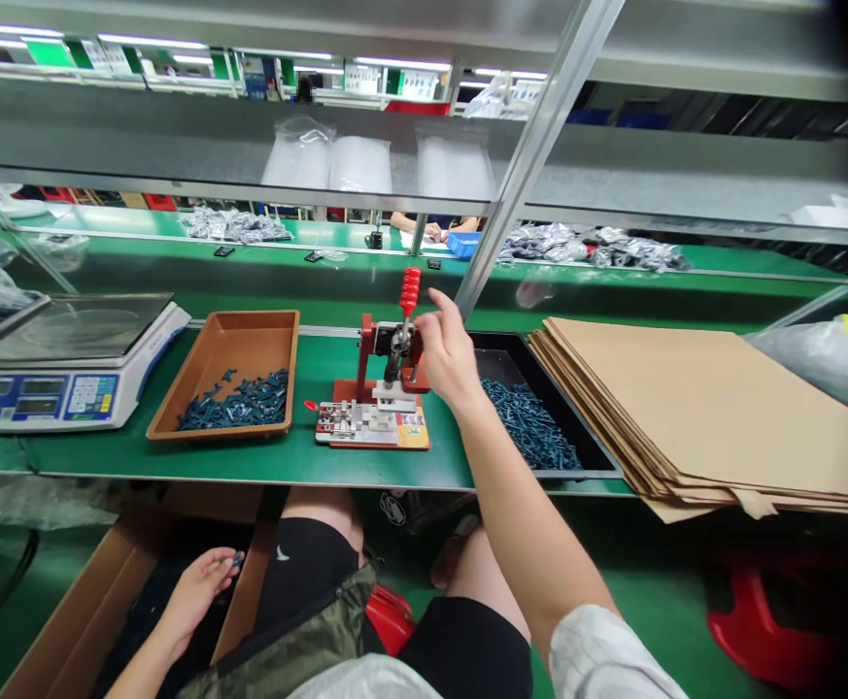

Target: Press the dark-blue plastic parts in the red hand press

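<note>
My left hand (pixel 201 587) is low at the left, over an open cardboard box (pixel 78 607), its fingers closed on a small dark blue part (pixel 238 558). My right hand (pixel 449 351) is beside the red handle (pixel 410 291) of a toggle press (pixel 372 422), its index finger raised and its other fingers partly hidden. The handle stands upright. Left of the press lies a brown tray (pixel 224 342) with many small blue parts (pixel 245 401). A black tray (pixel 500 357) of blue pieces (pixel 529 422) is at the right.
A digital scale (pixel 66 374) stands at the left of the green table (pixel 249 461). Stacked cardboard sheets (pixel 700 408) lie at the right. A metal post (pixel 532 155) rises behind the press. Across the bench a person's hands (pixel 434 231) show near a blue bin (pixel 463 244).
</note>
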Tool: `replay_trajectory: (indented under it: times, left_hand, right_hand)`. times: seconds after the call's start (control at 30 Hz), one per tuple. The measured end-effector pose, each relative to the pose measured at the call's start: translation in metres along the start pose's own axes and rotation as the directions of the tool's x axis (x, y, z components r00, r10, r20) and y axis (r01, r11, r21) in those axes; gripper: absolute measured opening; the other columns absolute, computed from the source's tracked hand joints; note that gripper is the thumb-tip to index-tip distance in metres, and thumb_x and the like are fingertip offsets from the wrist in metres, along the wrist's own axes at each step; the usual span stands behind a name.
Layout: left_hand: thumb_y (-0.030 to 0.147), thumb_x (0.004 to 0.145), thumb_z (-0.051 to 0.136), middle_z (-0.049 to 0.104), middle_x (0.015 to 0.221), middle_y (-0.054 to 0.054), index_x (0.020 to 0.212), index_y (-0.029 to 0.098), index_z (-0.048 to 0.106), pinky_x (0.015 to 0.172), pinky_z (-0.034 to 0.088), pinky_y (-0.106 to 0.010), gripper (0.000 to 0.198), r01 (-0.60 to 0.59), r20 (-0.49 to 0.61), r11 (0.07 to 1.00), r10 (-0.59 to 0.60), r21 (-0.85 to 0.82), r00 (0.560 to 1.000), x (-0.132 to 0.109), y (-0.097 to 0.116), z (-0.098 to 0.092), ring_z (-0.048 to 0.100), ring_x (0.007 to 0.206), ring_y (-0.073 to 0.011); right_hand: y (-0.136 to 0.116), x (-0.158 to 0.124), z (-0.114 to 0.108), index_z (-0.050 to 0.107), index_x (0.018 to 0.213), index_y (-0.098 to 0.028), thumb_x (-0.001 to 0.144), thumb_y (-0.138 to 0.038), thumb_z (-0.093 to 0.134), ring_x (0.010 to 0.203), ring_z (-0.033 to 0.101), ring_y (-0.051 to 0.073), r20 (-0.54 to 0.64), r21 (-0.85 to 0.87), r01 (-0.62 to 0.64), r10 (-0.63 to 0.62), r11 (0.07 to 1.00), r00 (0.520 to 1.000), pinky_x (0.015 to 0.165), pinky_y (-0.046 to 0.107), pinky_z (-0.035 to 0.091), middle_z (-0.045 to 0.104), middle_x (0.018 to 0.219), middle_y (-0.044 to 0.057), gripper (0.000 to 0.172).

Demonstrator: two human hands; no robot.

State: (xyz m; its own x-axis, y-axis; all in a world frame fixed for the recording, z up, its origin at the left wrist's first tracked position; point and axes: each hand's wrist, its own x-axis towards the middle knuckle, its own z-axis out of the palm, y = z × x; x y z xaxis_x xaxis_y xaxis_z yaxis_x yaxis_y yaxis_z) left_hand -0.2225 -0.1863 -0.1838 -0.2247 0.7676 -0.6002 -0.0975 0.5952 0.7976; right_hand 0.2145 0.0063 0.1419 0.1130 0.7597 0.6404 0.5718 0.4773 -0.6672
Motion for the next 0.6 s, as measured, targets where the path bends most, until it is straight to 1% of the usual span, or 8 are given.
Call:
replay_trajectory:
  times: [0.1, 0.17, 0.23, 0.33, 0.4, 0.47, 0.53, 0.6]
  left_hand:
    - [0.038, 0.053, 0.090, 0.077, 0.083, -0.010, 0.085, 0.014, 0.072, 0.069, 0.059, -0.028, 0.044, -0.031, -0.061, 0.997, 0.036, 0.067, 0.998, 0.012, -0.011, -0.017, 0.074, 0.078, -0.0220]
    - [0.041, 0.055, 0.089, 0.076, 0.079, -0.009, 0.086, 0.013, 0.072, 0.067, 0.058, -0.029, 0.045, 0.001, -0.122, 0.994, 0.013, 0.113, 0.992, 0.018, -0.021, -0.026, 0.074, 0.073, -0.0216]
    - [0.042, 0.059, 0.087, 0.075, 0.075, -0.008, 0.084, 0.012, 0.071, 0.062, 0.057, -0.028, 0.042, 0.057, -0.187, 0.988, -0.029, 0.145, 0.982, 0.023, -0.032, -0.034, 0.073, 0.069, -0.0208]
    - [0.035, 0.065, 0.083, 0.074, 0.074, -0.008, 0.083, 0.012, 0.070, 0.057, 0.053, -0.026, 0.032, 0.130, -0.255, 0.980, -0.088, 0.151, 0.963, 0.030, -0.048, -0.042, 0.071, 0.065, -0.0189]
    - [0.029, 0.069, 0.079, 0.073, 0.075, -0.007, 0.084, 0.013, 0.069, 0.057, 0.053, -0.025, 0.025, 0.161, -0.290, 0.975, -0.112, 0.152, 0.950, 0.032, -0.058, -0.047, 0.071, 0.065, -0.0183]
    - [0.025, 0.071, 0.076, 0.072, 0.073, -0.006, 0.085, 0.013, 0.068, 0.058, 0.053, -0.025, 0.020, 0.180, -0.316, 0.972, -0.124, 0.154, 0.941, 0.034, -0.066, -0.052, 0.072, 0.066, -0.0186]
    - [0.022, 0.072, 0.074, 0.071, 0.071, -0.005, 0.085, 0.013, 0.066, 0.060, 0.053, -0.025, 0.018, 0.187, -0.332, 0.970, -0.127, 0.156, 0.935, 0.035, -0.072, -0.059, 0.073, 0.069, -0.0196]
    - [0.023, 0.072, 0.074, 0.071, 0.071, -0.006, 0.085, 0.013, 0.065, 0.062, 0.054, -0.026, 0.019, 0.188, -0.343, 0.969, -0.125, 0.157, 0.931, 0.037, -0.077, -0.065, 0.073, 0.071, -0.0204]
  right_hand:
    - [0.027, -0.054, -0.021, 0.059, 0.128, -0.020, 0.099, -0.048, 0.049, 0.088, 0.065, 0.022, -0.056, -0.093, -0.065, 0.060, 0.994, 0.997, 0.087, 0.043, 0.055, 0.069, 0.100, 0.008, 0.042]
    - [0.047, -0.094, -0.027, 0.064, 0.120, -0.018, 0.096, -0.043, 0.052, 0.088, 0.065, 0.024, -0.017, -0.161, -0.111, 0.110, 0.981, 0.994, 0.083, 0.043, 0.057, 0.069, 0.101, 0.011, 0.037]
    - [0.063, -0.133, -0.023, 0.064, 0.121, -0.016, 0.095, -0.041, 0.052, 0.105, 0.064, 0.028, 0.073, -0.241, -0.097, 0.117, 0.966, 0.990, 0.089, 0.047, 0.056, 0.066, 0.116, 0.016, 0.038]
    - [0.077, -0.180, -0.005, 0.057, 0.136, -0.015, 0.096, -0.043, 0.051, 0.135, 0.047, 0.036, 0.234, -0.388, -0.045, 0.146, 0.920, 0.961, 0.107, 0.057, 0.046, 0.049, 0.145, 0.022, 0.049]
    - [0.080, -0.199, 0.006, 0.050, 0.143, -0.014, 0.097, -0.045, 0.051, 0.141, 0.040, 0.037, 0.303, -0.465, -0.022, 0.183, 0.885, 0.935, 0.113, 0.059, 0.040, 0.041, 0.152, 0.022, 0.056]
    - [0.081, -0.209, 0.012, 0.046, 0.146, -0.013, 0.098, -0.044, 0.050, 0.141, 0.040, 0.037, 0.323, -0.503, -0.007, 0.195, 0.865, 0.926, 0.113, 0.059, 0.039, 0.041, 0.152, 0.022, 0.057]
    - [0.077, -0.216, 0.016, 0.045, 0.146, -0.014, 0.098, -0.042, 0.050, 0.140, 0.040, 0.038, 0.262, -0.504, -0.023, 0.178, 0.863, 0.948, 0.112, 0.060, 0.040, 0.041, 0.151, 0.022, 0.056]
    - [0.066, -0.227, 0.019, 0.049, 0.141, -0.015, 0.097, -0.037, 0.050, 0.137, 0.042, 0.037, 0.133, -0.448, -0.051, 0.123, 0.893, 0.983, 0.109, 0.060, 0.041, 0.046, 0.145, 0.022, 0.049]
